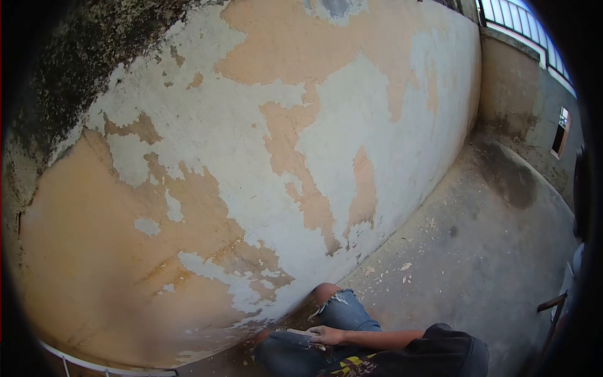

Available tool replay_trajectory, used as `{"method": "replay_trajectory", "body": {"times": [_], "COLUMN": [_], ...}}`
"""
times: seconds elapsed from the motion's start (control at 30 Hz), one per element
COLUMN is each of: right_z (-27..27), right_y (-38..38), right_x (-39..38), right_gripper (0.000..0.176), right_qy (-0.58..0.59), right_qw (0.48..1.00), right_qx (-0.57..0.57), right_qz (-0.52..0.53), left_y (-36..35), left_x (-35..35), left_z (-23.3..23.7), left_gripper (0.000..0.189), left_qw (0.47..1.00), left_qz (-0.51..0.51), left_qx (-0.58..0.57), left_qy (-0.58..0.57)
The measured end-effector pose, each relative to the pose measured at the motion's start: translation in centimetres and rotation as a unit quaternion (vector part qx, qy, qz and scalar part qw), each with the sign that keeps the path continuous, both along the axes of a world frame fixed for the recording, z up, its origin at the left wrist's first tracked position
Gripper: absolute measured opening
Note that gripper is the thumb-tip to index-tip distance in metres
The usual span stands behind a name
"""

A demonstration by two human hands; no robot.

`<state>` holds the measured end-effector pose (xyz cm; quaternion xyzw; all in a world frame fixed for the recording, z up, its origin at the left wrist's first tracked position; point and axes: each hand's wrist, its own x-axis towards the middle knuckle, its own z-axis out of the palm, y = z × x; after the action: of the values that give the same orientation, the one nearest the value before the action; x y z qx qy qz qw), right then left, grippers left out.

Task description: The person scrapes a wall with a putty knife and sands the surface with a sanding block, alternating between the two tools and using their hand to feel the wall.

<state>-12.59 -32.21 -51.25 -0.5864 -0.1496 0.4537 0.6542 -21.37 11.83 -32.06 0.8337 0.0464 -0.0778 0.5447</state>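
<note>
My right hand (326, 336) is low in the view, over my bent legs in torn blue jeans (352, 313). Its fingers are closed round a thin, flat, light-coloured object (300, 332), which points left towards the wall. What exactly this object is cannot be made out. My left hand does not show. Beside my knees rises a wall (232, 144) with pale paint, peeled in large patches down to an orange-tan layer.
Paint flakes (406, 267) lie scattered on the grey concrete floor (440, 295) along the wall's foot. A second wall (509, 88) with a railing above stands at the upper right. Part of a dark frame (553, 303) shows at the right edge.
</note>
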Motion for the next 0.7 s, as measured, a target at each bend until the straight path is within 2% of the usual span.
{"method": "replay_trajectory", "body": {"times": [0.2, 0.3, 0.37, 0.43, 0.47, 0.5, 0.53, 0.57, 0.6, 0.67, 0.7], "right_z": [-1.8, -3.1, -0.5, 3.2, 3.4, 3.5, 5.7, 6.6, 7.5, 9.4, 10.1], "right_y": [0.1, 0.6, 0.3, 0.3, 0.6, 0.7, 0.4, 0.4, 0.2, 0.7, 0.7], "right_x": [0.9, 1.2, 0.9, 0.1, 0.0, -0.2, -0.3, -0.5, -0.8, -1.5, -1.9], "right_gripper": [0.038, 0.039, 0.038, 0.036, 0.036, 0.036, 0.039, 0.041, 0.042, 0.043, 0.04], "right_qy": [-0.032, -0.046, -0.013, -0.07, -0.113, -0.156, -0.109, -0.097, -0.078, -0.063, -0.044], "right_qw": [0.999, 0.998, 0.999, 0.994, 0.989, 0.982, 0.99, 0.989, 0.991, 0.994, 0.996], "right_qx": [0.002, 0.001, 0.003, 0.034, 0.029, 0.026, 0.029, 0.056, 0.067, 0.072, 0.07], "right_qz": [-0.028, -0.038, -0.032, -0.073, -0.093, -0.107, -0.089, -0.095, -0.085, -0.047, -0.026], "left_y": [0.4, 0.1, -0.2, -0.2, 0.3, -6.5, -13.6, -17.4, -20.0, -23.4, -24.3], "left_x": [1.3, -0.4, -3.2, -6.7, -5.9, -5.3, -4.2, -3.4, -2.7, -2.0, -1.7], "left_z": [-1.8, -3.8, -5.3, -5.8, -10.5, -9.5, -7.5, -8.0, -8.8, -10.4, -10.2], "left_gripper": [0.062, 0.059, 0.057, 0.055, 0.075, 0.087, 0.07, 0.083, 0.085, 0.083, 0.083], "left_qw": [0.999, 0.997, 0.993, 0.987, 0.99, 0.977, 0.966, 0.957, 0.955, 0.919, 0.912], "left_qz": [0.04, 0.075, 0.108, 0.146, 0.038, 0.163, 0.135, 0.124, 0.103, 0.092, 0.115], "left_qx": [-0.003, -0.012, -0.016, -0.012, -0.047, -0.125, -0.221, -0.262, -0.277, -0.378, -0.384], "left_qy": [0.016, 0.035, 0.054, 0.073, 0.127, 0.063, -0.006, -0.015, -0.024, -0.069, -0.082]}}
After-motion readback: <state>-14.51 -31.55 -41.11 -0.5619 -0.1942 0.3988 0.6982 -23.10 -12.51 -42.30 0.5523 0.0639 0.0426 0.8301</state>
